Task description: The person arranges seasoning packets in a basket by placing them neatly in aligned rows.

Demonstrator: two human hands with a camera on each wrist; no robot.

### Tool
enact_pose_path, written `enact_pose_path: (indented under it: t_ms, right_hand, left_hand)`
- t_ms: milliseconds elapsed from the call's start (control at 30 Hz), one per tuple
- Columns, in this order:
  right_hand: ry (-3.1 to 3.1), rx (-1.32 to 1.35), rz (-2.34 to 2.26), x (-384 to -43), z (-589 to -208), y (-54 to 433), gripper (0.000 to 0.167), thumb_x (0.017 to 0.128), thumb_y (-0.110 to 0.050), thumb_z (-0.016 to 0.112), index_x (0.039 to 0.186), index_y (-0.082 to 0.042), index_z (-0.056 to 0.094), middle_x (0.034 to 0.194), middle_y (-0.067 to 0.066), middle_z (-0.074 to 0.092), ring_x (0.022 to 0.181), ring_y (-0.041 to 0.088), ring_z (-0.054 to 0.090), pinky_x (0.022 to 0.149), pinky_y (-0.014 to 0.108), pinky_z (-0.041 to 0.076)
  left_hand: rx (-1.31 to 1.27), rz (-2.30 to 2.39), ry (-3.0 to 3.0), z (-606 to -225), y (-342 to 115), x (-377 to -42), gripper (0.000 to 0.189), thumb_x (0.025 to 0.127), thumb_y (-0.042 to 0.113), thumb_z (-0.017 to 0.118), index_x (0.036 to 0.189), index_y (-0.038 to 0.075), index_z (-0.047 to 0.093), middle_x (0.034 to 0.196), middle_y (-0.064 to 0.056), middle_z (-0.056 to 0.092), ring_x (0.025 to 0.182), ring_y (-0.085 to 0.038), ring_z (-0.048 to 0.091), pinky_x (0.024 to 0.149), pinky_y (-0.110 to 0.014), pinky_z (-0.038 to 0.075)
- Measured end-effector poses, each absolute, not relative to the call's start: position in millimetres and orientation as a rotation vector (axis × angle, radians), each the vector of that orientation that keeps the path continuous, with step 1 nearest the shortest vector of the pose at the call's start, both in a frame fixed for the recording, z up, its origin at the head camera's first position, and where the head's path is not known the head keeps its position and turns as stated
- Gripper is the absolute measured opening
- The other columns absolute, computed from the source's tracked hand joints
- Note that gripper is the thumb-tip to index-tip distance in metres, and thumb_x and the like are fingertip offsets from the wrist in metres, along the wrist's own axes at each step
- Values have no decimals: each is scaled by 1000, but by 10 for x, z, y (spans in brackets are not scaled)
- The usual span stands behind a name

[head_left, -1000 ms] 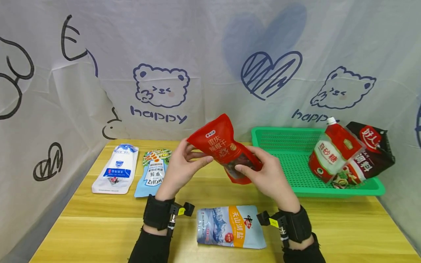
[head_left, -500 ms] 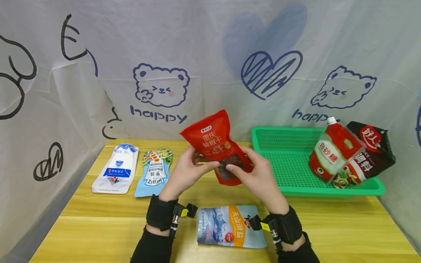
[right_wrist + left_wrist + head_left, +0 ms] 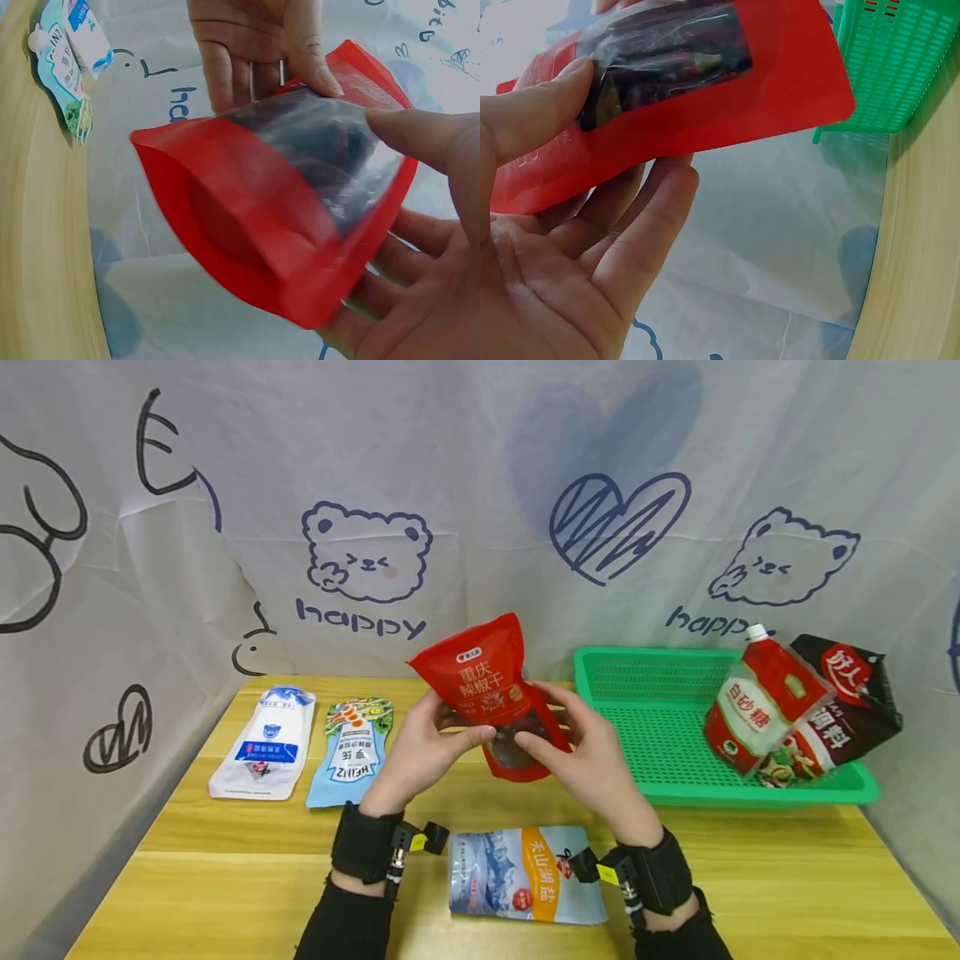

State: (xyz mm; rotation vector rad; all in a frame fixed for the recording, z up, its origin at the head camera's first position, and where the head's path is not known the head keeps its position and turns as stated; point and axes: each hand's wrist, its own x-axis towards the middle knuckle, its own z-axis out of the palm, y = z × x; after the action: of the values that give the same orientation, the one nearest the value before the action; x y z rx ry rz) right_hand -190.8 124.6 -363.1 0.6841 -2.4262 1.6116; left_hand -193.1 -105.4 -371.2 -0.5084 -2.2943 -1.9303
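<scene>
Both hands hold a red pouch of dried chili (image 3: 491,681) raised above the table, tilted, with its printed front toward the head camera. My left hand (image 3: 427,747) grips its left side, thumb on the front and fingers behind. On the opposite side my right hand (image 3: 592,756) pinches the pouch, its thumb near the clear window. Dark contents show through that window (image 3: 675,64) in the left wrist view. The pouch's folded bottom (image 3: 240,225) faces the right wrist camera. Below the hands, a blue and orange salt pouch (image 3: 517,872) lies flat on the table.
A white salt bag (image 3: 270,735) and a light-blue Heinz pouch (image 3: 348,760) lie at the left of the wooden table (image 3: 225,893). At the right, a green basket (image 3: 645,727) holds a red-white spouted sugar pouch (image 3: 750,718) and a black-red seasoning bag (image 3: 847,718). A curtain hangs behind.
The red pouch has shifted slightly left and turned more upright. The right hand has moved left along with it, and the left hand has slid slightly toward the pouch's middle.
</scene>
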Motion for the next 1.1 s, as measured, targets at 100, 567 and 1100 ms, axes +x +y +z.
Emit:
enact_pose_path:
  t_ms: [100, 567, 1100]
  right_hand:
    - [-2365, 694, 1610, -1903, -3614, 1255, 62, 93, -11, 79, 150, -10, 53, 142, 10, 62, 121, 31, 66, 97, 51, 57]
    - [-2349, 731, 1612, -1868, -3556, 1285, 61, 91, -8, 81, 146, -9, 57, 136, 10, 66, 119, 30, 66, 97, 52, 58]
    - [-2349, 638, 1726, -1894, -3590, 1343, 52, 93, -8, 79, 141, -7, 58, 128, 12, 68, 108, 29, 68, 78, 32, 63]
  left_hand:
    - [-516, -1915, -2322, -3711, -1067, -1929, 64, 91, 10, 81, 148, 9, 50, 139, -12, 62, 116, -32, 67, 96, -46, 59]
    - [-605, -1845, -2434, -3725, -1043, -1926, 58, 91, 7, 80, 143, 8, 56, 131, -14, 67, 115, -35, 67, 94, -44, 60]
    - [-626, -1808, -2415, -3729, -1025, -1946, 52, 93, 11, 80, 140, 10, 60, 126, -9, 71, 114, -26, 66, 92, -45, 58]
